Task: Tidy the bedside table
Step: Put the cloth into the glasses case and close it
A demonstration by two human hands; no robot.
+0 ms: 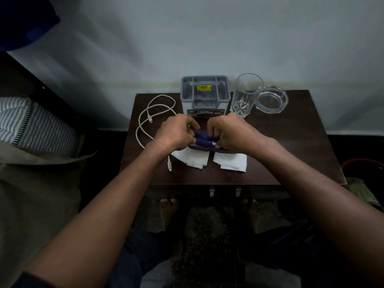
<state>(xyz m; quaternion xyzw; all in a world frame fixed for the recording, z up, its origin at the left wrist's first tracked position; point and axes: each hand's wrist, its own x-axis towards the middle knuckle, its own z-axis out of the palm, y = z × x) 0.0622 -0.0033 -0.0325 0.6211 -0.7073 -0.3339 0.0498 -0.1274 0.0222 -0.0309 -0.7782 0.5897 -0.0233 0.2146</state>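
Both forearms extended, left hand (174,132) and right hand (226,132) curled, nearly touching

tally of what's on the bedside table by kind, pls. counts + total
White cable: 1
Grey organiser box: 1
Drinking glass: 1
Glass ashtray: 1
White tissues: 2
Dark case: 1
Blue item, held by left hand and right hand, unclear what: 1
Total: 8
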